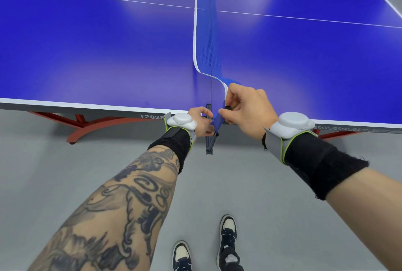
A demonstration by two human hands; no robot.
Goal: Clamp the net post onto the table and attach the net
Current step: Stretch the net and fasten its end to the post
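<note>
Mesh this limp gives no help — the blue net (pixel 206 37) sags and twists along the centre of the table (pixel 87 53), its white top tape wandering loose, so it likely weighs almost nothing and folds wherever it is pinched. Best hold is the stiffer end hem, near the dark net post (pixel 209 140), a slim rigid bracket at the near table edge. Right hand (pixel 245 107) pinches that net end with thumb and fingers closed on it. Left hand (pixel 201 121) is curled beside the post — what it grips, I cannot tell. Tabletop looks smooth, hard, glossy.
</note>
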